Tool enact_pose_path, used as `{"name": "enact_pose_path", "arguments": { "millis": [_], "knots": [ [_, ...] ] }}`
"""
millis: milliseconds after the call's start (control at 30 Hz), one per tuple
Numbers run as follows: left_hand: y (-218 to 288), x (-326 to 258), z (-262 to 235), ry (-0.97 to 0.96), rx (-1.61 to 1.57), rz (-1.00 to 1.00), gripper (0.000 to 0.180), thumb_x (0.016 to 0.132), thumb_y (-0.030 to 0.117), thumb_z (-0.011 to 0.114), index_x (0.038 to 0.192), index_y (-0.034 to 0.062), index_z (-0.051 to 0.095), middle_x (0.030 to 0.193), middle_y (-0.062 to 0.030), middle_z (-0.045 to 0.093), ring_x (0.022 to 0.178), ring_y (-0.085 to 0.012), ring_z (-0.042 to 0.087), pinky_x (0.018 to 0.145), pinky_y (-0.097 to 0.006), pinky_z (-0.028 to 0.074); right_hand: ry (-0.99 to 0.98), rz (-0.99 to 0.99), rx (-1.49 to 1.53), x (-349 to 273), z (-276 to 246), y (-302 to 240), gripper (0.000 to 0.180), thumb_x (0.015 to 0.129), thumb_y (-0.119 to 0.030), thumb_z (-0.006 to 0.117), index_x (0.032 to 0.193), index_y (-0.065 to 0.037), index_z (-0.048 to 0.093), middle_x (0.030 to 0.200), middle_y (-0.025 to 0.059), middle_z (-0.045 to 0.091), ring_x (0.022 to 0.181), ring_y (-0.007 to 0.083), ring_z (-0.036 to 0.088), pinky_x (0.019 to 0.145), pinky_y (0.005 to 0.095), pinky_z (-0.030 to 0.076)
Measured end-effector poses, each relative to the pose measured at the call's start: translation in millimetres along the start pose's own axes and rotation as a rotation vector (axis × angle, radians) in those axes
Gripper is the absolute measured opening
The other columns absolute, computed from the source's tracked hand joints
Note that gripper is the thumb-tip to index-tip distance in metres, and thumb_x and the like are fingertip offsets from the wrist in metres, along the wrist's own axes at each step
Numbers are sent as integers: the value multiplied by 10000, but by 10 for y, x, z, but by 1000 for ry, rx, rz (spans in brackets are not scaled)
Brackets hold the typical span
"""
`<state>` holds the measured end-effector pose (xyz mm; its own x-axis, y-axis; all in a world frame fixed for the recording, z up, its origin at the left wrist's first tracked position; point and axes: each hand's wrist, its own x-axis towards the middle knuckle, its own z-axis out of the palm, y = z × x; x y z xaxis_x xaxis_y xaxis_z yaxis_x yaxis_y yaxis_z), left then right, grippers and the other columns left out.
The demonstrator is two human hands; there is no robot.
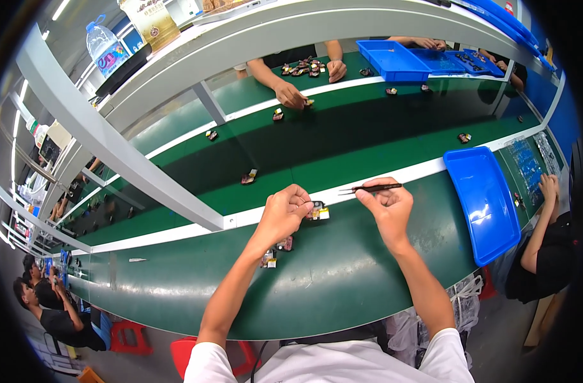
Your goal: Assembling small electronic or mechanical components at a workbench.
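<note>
Green matte counter [342, 268]: left hand [285, 214], fingers pinched, steadies a small black-and-yellow electronic part [318, 212] near the white strip; right hand [387, 204] grips thin black tweezers [371, 187], tips aimed at it; blue plastic tray [483, 204] w/in reach.

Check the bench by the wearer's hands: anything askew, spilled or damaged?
Nothing stands out. The left hand holds a small part on the green bench; the right hand pinches black tweezers. Two more parts sit loose nearby, and the blue tray lies flat.
</note>
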<state>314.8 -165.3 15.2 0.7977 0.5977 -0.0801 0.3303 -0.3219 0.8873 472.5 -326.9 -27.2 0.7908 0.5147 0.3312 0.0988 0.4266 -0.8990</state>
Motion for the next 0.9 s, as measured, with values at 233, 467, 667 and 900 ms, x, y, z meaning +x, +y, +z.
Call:
{"name": "enact_pose_path", "arguments": {
  "millis": [233,467,667,900],
  "knots": [
    [147,89,322,150,-97,134,154,947,43,625,1050,-71,633,798,-120,704,511,-121,628,429,-262,434,-133,34,-26,-70,-18,29,164,828,81,762,939,28,653,771,9,653,593,-18,466,514,157,339],
    [67,85,435,213,-71,296,135,949,25,629,1054,-60,637,827,-137,715,518,-131,625,449,-271,459,-77,-13,-61,-57,11,37,165,808,29,803,930,30,692,806,25,698,548,-29,438,465,157,295],
    [-31,114,486,239,-13,362,124,962,13,617,1061,-59,634,838,-120,716,527,-111,616,459,-254,471,-79,-58,-209,-86,23,29,167,806,31,804,924,23,686,790,-8,660,551,-23,420,480,157,298],
    [-12,74,524,231,14,365,136,939,34,650,1050,-44,636,865,-197,706,649,-248,690,569,-355,512,-80,36,-112,-73,6,91,180,798,48,799,929,26,677,798,28,692,549,-18,437,473,162,302]
  ]
}}
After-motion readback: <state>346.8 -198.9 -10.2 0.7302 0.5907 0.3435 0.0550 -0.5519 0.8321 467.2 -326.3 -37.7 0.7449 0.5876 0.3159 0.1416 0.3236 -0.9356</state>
